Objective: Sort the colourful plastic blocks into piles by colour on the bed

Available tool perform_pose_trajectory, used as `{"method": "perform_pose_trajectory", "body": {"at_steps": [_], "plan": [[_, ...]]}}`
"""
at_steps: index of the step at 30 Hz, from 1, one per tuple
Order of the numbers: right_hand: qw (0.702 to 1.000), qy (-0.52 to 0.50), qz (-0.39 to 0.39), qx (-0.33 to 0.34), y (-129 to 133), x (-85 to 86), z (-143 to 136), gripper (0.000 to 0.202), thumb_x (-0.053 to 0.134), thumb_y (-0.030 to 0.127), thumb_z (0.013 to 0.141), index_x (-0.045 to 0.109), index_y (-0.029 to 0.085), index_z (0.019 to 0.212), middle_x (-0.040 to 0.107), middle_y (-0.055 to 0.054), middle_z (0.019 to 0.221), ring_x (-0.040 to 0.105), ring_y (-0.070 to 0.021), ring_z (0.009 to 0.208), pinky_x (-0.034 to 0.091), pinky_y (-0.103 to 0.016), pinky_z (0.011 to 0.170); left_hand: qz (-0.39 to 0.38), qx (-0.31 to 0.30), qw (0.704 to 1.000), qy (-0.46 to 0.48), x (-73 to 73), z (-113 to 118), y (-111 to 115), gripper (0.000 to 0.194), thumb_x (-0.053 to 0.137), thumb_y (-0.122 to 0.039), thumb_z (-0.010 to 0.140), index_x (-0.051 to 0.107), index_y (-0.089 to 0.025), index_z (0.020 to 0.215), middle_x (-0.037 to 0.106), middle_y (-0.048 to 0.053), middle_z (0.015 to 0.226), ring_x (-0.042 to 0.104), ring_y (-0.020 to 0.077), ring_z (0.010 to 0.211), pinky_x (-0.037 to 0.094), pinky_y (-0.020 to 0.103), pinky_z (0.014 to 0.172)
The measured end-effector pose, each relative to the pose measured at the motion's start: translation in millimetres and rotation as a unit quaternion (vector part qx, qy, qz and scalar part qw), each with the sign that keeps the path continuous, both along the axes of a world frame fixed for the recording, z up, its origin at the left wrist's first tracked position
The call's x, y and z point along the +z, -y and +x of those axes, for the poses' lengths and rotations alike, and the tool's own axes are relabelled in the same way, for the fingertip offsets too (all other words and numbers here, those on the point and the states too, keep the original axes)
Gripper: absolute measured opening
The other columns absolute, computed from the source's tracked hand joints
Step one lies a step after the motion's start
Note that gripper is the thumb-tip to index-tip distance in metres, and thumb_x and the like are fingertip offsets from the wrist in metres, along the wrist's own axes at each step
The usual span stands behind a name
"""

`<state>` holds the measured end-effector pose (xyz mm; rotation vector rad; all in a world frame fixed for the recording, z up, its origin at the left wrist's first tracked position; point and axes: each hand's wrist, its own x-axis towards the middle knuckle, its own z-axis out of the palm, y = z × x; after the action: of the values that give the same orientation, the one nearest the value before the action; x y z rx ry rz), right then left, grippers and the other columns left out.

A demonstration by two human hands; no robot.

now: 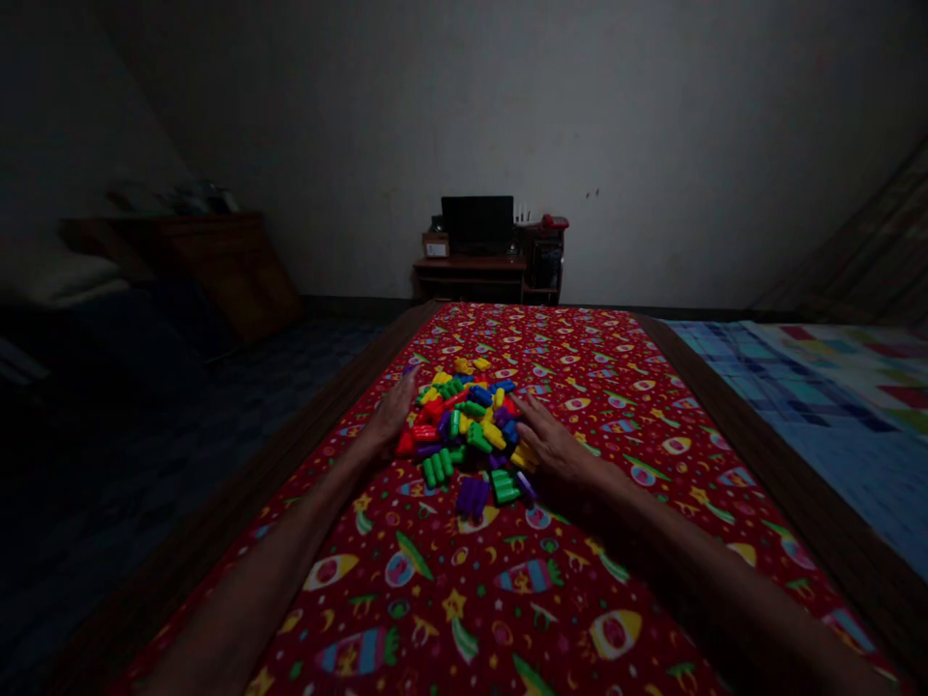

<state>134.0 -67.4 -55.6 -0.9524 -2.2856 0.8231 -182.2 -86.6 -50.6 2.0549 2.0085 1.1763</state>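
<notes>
A loose pile of colourful plastic building blocks point(475, 435) lies on a red patterned cloth point(471, 580). Green, yellow, red, blue and purple pieces are mixed in it. At the pile's left edge is my left hand point(395, 411), held on its side with the fingers stretched forward. My right hand point(551, 440) is at the right edge, fingers extended and spread beside the blocks. Neither hand shows a block in its grasp. A purple block point(473, 498) and a green block point(506, 486) lie at the near side of the pile.
Beyond the cloth's far end, a desk point(471, 263) with a monitor point(477, 224) stands against the wall. A wooden cabinet point(224, 271) is at the left. To the right lies a blue and checked bedspread point(812, 416). Dark tiled floor point(326, 348) shows on the left.
</notes>
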Motion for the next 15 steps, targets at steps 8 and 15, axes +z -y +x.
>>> {"method": "perform_pose_trajectory", "body": {"at_steps": [8, 15], "plan": [[0.984, 0.072, 0.133, 0.088, 51, -26.0, -1, 0.093, 0.059, 0.055, 0.083, 0.007, 0.025, 0.154, -0.009, -0.014, 0.159, -0.006, -0.0351, 0.145, 0.02, -0.055, 0.115, -0.068, -0.061, 0.996, -0.017, -34.1, 54, 54, 0.063, 0.034, -0.055, 0.093, 0.027, -0.026, 0.149, 0.016, 0.01, 0.159, 0.019, 0.0291, 0.145, 0.027, 0.051, 0.114], [0.988, 0.007, 0.135, 0.075, 32, -9.9, -22, 0.066, 0.052, 0.051, 0.089, 0.036, 0.024, 0.147, 0.029, -0.015, 0.153, 0.025, -0.0316, 0.142, 0.031, -0.052, 0.111, 0.015, -0.009, 0.999, 0.028, -22.3, 40, 22, 0.056, 0.022, -0.048, 0.098, 0.023, -0.025, 0.149, 0.019, 0.009, 0.159, 0.013, 0.0236, 0.147, 0.016, 0.05, 0.118]]}}
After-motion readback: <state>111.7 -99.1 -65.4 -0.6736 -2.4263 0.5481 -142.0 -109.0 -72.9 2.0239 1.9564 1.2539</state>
